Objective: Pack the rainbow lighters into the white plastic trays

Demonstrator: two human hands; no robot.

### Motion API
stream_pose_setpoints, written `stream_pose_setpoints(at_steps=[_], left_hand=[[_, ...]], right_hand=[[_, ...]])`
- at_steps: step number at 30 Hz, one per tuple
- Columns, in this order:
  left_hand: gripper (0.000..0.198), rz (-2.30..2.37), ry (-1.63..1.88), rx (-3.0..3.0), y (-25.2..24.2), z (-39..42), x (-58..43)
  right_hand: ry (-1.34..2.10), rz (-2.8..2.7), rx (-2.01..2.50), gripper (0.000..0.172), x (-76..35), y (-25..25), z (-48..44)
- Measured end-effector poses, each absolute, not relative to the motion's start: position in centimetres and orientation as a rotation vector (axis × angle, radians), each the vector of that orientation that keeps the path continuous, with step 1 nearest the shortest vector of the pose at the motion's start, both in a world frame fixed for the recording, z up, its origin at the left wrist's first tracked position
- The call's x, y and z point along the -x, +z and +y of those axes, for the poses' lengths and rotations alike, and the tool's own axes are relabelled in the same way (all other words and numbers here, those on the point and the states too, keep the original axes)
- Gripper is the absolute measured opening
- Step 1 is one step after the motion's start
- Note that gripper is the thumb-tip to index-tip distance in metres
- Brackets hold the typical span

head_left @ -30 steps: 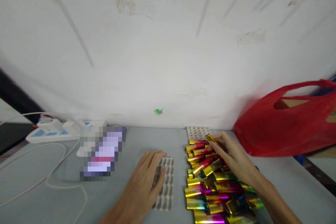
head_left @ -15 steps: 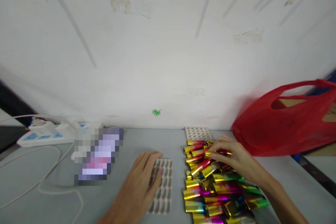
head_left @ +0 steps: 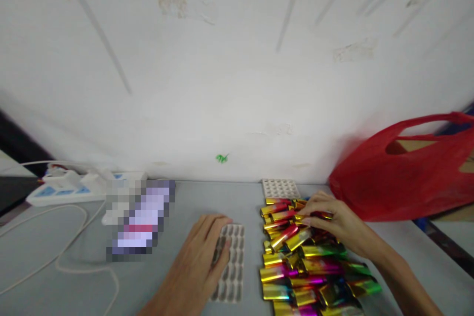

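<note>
Left hand (head_left: 200, 261) apparently presses slotted tray (head_left: 234, 266).

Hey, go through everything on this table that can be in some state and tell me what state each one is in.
Left hand: open, flat on the near tray.
Near tray: lying flat, visible slots empty.
Right hand: fingers curled on the pile's far end; grip unclear.
Pile of shiny cases: loose, heaped.
Far tray: flat, slots empty.
Red bag: open at top.
Power strip: plug in it.
</note>
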State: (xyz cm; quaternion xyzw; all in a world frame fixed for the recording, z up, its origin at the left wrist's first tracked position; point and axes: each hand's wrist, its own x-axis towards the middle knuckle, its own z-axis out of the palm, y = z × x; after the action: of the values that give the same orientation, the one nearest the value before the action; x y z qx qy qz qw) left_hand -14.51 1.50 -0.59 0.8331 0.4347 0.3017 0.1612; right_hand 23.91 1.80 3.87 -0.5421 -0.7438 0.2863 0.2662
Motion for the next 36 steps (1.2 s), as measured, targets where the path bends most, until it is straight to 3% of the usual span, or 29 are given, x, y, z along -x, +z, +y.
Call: stream_pose_setpoints(at_steps=[19, 36], left_hand=[[0.031, 1.226, 0.868, -2.378, -0.8, 1.5, 14.5], [0.029, 1.238, 0.865, -2.362, -0.6, 1.2, 14.4]], right_hand=[[0.787, -2.017, 1.491, 0.029, -24.1, 4.4, 1.8], [0.513, -2.308, 1.518, 0.016, -15.4, 5.8, -1.5]])
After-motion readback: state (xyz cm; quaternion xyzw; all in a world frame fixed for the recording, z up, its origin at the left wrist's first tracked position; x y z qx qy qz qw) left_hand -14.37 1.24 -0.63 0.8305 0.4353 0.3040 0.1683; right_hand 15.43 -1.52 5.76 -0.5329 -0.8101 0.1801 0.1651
